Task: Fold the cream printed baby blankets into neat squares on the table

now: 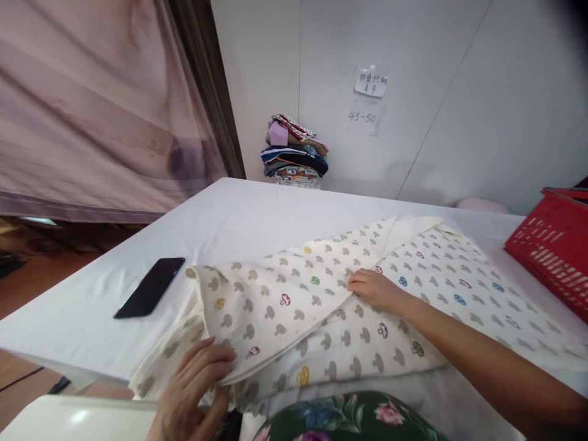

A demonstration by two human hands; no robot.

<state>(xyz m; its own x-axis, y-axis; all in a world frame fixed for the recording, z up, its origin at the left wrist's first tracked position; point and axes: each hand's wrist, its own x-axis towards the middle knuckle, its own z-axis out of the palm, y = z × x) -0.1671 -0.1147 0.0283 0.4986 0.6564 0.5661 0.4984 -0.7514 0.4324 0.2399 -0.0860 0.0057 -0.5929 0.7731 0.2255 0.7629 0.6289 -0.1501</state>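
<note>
Nearest the camera, a dark floral-print garment point(349, 419) shows at the lower edge, worn by the person. Just left of it, the left hand point(193, 392) is closed on the near edge of a cream mushroom-print blanket point(275, 306), thumb on top and fingers curled beneath the upper layer. The blanket lies partly folded on the white worktop point(239, 208), its left portion doubled over the lower layer. Towards the blanket's middle, the right hand point(374, 288) rests flat and open on the cloth, fingers extended along the fold line, gripping nothing. Left of the blanket, a black phone point(150, 286) lies face up on the worktop, apart from the cloth. Right of the blanket, a red plastic basket point(554, 245) stands at the worktop's edge. Beyond the blanket, a stack of folded clothes point(295, 150) sits against the wall, with two paper notes point(370, 98) stuck to the wall to its right.
</note>
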